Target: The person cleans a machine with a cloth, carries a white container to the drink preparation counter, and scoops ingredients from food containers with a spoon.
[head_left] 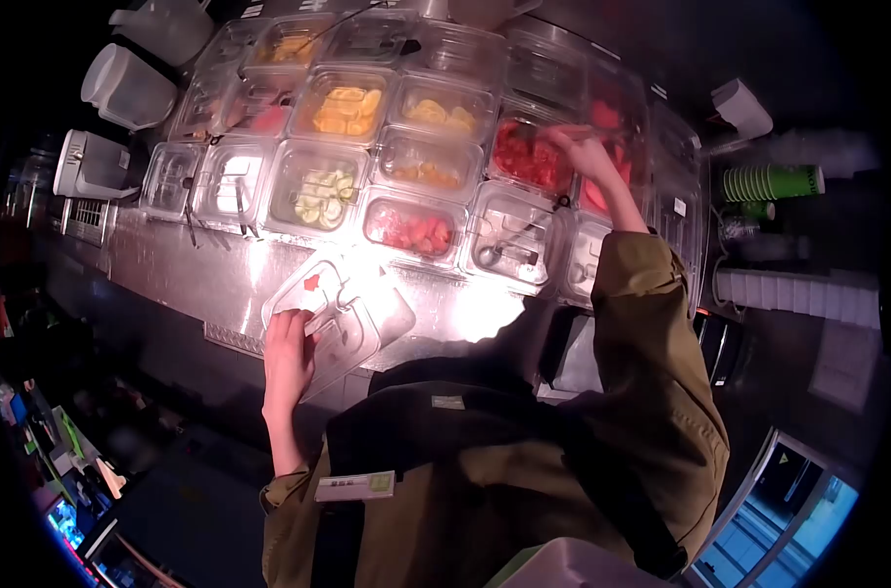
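Observation:
My left hand [287, 353] is closed on the near edge of what looks like a clear plastic lid [352, 338], tilted at the counter's front edge. A small red piece [312, 282] lies on or under its clear surface; I cannot tell which. Reaching far forward, my right hand [585, 152] is over a clear tub [512, 188] of red cut fruit [526, 155]. Its fingers are stretched out at the fruit, and nothing shows in them. Their tips are partly lost against the red pieces.
Rows of clear tubs hold orange slices [347, 110], green-edged slices [323, 199] and pink-red chunks [409, 229]. White pitchers [127, 88] stand at the left. Stacked green cups [774, 182] lie at the right. The steel counter [205, 265] runs along the front.

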A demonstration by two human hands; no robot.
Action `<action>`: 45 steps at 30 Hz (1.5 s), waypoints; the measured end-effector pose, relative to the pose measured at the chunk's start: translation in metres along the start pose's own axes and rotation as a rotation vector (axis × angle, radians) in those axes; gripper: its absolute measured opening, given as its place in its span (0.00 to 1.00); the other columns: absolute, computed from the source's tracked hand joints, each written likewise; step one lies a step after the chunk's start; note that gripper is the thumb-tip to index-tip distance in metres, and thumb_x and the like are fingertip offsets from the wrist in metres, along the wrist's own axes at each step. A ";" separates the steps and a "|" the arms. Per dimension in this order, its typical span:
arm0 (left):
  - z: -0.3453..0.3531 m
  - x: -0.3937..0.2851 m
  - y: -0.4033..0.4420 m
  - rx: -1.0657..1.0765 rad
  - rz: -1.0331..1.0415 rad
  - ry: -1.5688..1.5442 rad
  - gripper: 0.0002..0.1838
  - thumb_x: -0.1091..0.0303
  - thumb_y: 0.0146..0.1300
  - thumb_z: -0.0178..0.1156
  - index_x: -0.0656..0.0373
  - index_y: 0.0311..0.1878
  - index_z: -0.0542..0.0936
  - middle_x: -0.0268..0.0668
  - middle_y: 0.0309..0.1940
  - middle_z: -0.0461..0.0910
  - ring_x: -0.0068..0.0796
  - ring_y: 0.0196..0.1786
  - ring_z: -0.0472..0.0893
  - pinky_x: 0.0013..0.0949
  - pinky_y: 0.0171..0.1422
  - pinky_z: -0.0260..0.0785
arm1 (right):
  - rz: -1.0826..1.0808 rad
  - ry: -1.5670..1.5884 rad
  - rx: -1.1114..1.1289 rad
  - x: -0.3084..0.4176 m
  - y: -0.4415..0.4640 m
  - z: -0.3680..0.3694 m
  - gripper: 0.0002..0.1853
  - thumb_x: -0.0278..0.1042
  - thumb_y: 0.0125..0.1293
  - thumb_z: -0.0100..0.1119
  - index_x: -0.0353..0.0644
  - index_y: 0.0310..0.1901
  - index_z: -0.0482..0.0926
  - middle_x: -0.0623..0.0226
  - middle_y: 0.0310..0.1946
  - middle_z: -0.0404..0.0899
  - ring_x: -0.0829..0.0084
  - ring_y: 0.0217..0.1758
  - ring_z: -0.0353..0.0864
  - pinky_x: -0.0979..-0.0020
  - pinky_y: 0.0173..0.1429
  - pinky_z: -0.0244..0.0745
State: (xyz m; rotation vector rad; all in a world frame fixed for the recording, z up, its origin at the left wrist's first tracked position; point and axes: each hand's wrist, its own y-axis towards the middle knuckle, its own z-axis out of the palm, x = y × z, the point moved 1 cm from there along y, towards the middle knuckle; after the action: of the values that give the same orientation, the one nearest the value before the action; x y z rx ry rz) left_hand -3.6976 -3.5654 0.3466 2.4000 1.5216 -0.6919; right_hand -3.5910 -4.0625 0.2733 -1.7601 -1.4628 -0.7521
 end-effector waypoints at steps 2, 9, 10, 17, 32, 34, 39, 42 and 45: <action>0.000 0.000 -0.002 0.010 0.007 0.014 0.14 0.79 0.47 0.56 0.65 0.40 0.71 0.44 0.37 0.70 0.45 0.42 0.69 0.39 0.47 0.62 | -0.118 -0.125 -0.055 -0.001 -0.010 0.008 0.13 0.36 0.60 0.52 0.35 0.37 0.78 0.61 0.30 0.80 0.74 0.34 0.77 0.72 0.40 0.70; -0.004 0.003 -0.016 -0.032 -0.078 -0.090 0.14 0.78 0.48 0.57 0.65 0.41 0.71 0.45 0.36 0.71 0.45 0.42 0.68 0.38 0.47 0.61 | 0.018 -0.255 -0.220 0.011 -0.026 0.009 0.15 0.40 0.60 0.50 0.36 0.38 0.78 0.52 0.34 0.78 0.58 0.41 0.77 0.68 0.46 0.69; -0.002 0.003 -0.013 -0.031 -0.049 -0.079 0.14 0.78 0.48 0.57 0.65 0.41 0.71 0.45 0.37 0.71 0.45 0.42 0.68 0.38 0.47 0.61 | 0.052 -0.342 -0.224 0.013 -0.026 0.011 0.16 0.41 0.61 0.49 0.36 0.38 0.78 0.51 0.34 0.78 0.57 0.42 0.76 0.67 0.47 0.69; 0.004 -0.011 0.012 -0.009 0.045 -0.118 0.14 0.78 0.48 0.56 0.65 0.41 0.71 0.45 0.37 0.70 0.46 0.43 0.68 0.40 0.48 0.62 | 0.002 -0.130 -0.074 0.003 -0.034 0.036 0.14 0.38 0.62 0.48 0.38 0.42 0.77 0.53 0.39 0.77 0.61 0.46 0.76 0.70 0.48 0.69; -0.006 -0.005 0.011 -0.001 0.065 -0.118 0.14 0.78 0.46 0.57 0.65 0.39 0.72 0.46 0.37 0.71 0.47 0.43 0.69 0.40 0.48 0.62 | -0.063 -0.077 -0.037 0.009 -0.032 0.035 0.14 0.37 0.61 0.49 0.34 0.36 0.78 0.62 0.27 0.80 0.75 0.29 0.76 0.72 0.35 0.70; 0.002 -0.005 0.016 0.012 0.068 -0.123 0.14 0.79 0.46 0.58 0.64 0.39 0.72 0.46 0.37 0.71 0.47 0.43 0.69 0.40 0.48 0.62 | -0.150 -0.239 -0.020 0.003 -0.021 0.032 0.15 0.39 0.61 0.49 0.34 0.37 0.78 0.62 0.29 0.80 0.71 0.32 0.77 0.71 0.39 0.70; 0.005 -0.003 0.010 0.044 0.065 -0.136 0.15 0.79 0.45 0.58 0.65 0.40 0.73 0.46 0.37 0.71 0.47 0.44 0.69 0.39 0.48 0.62 | -0.033 -0.106 -0.233 -0.048 -0.006 0.035 0.16 0.41 0.61 0.48 0.37 0.38 0.78 0.59 0.33 0.80 0.61 0.37 0.78 0.69 0.44 0.70; 0.002 -0.001 0.005 0.057 0.049 -0.109 0.15 0.79 0.45 0.58 0.66 0.39 0.73 0.46 0.37 0.71 0.46 0.44 0.69 0.39 0.48 0.62 | -0.280 -0.676 -0.202 -0.006 -0.011 0.035 0.14 0.38 0.62 0.49 0.36 0.38 0.78 0.59 0.33 0.80 0.64 0.36 0.79 0.70 0.43 0.71; -0.004 -0.002 0.005 0.037 0.042 -0.084 0.14 0.79 0.45 0.58 0.66 0.39 0.73 0.45 0.37 0.71 0.46 0.43 0.69 0.39 0.47 0.63 | 0.002 0.184 -0.199 0.020 -0.009 0.025 0.13 0.37 0.61 0.49 0.35 0.36 0.78 0.60 0.31 0.80 0.67 0.35 0.79 0.70 0.42 0.72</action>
State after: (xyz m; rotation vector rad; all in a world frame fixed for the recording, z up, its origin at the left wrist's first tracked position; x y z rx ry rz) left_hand -3.6928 -3.5673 0.3505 2.3900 1.4335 -0.8088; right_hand -3.5961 -4.0299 0.2769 -1.7843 -1.3006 -1.0602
